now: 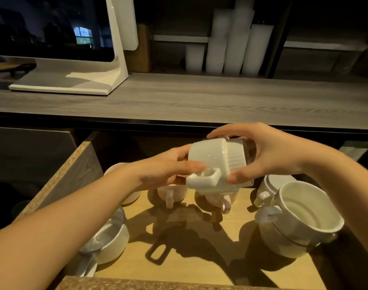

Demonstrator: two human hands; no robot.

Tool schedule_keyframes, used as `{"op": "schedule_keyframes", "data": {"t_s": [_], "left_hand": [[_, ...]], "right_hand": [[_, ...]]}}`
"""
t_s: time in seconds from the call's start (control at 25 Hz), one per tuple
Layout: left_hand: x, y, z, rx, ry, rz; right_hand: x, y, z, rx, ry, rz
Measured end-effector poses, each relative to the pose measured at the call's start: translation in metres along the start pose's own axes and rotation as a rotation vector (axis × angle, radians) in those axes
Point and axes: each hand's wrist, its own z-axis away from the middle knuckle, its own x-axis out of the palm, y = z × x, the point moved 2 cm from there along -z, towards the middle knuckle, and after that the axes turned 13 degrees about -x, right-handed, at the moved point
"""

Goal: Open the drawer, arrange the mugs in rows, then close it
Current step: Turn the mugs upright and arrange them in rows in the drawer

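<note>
Head view, the only one. Drawer (191, 256) was pulled out under the surface (199, 97), job mid-way: I had a white mug (216, 162) lifted sideways above the drawer, held between both hands, handle pointing down toward me.

Risks first:
- The held mug looked like two nested pieces (a ribbed one seemed to sit over its mouth end, hard to tell in the dim light). If the halves slipped apart, one would drop onto the mugs straight below.
- Pink mugs (174, 193) in the back row sat right under the load, handles out. Lowering without a clear slot could knock a handle or chip a rim.
- Stacked mugs (300, 222) at right leaned, the top one tilted toward me. A bump from my right forearm, or a hard drawer close, could topple them.
- Left forearm ran just above the mug at front left (114, 235); dragging it back low could catch that rim.

Fingers:
- Left hand (168, 166): curled around the base end of the white mug, thumb lying along its side just over the handle. Closed on it, not loose.
- Right hand (268, 155): spread wide around the mouth end, fingers arched over the top, thumb under. Gripping the same mug.

Rows not done: back row loosely lined up, front floor of the drawer mostly bare. Monitor stand (74, 80) and paper cup stacks (231, 42) on the surface, well clear.
</note>
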Motion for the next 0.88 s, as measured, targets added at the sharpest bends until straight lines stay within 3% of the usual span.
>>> {"op": "schedule_keyframes", "data": {"t_s": [0.12, 0.24, 0.44, 0.6, 0.72, 0.88], "left_hand": [[0.001, 0.000, -0.002, 0.023, 0.023, 0.078], [-0.002, 0.008, -0.002, 0.045, 0.156, 0.004], [-0.007, 0.025, 0.007, 0.094, 0.403, -0.385], [0.003, 0.031, 0.011, 0.094, 0.573, -0.847], [0.007, 0.026, 0.017, 0.038, 0.590, -1.043], [0.010, 0.008, 0.036, -0.052, 0.545, -1.173]], "right_hand": [[0.001, 0.001, -0.001, -0.010, -0.004, -0.037], [0.003, 0.006, -0.002, 0.006, -0.014, -0.088], [0.003, 0.011, -0.007, 0.009, 0.065, -0.199], [0.017, 0.014, -0.014, 0.068, 0.254, -0.031], [0.035, 0.016, -0.019, 0.105, 0.264, -0.007], [0.067, 0.016, -0.027, 0.162, 0.158, -0.016]]}}
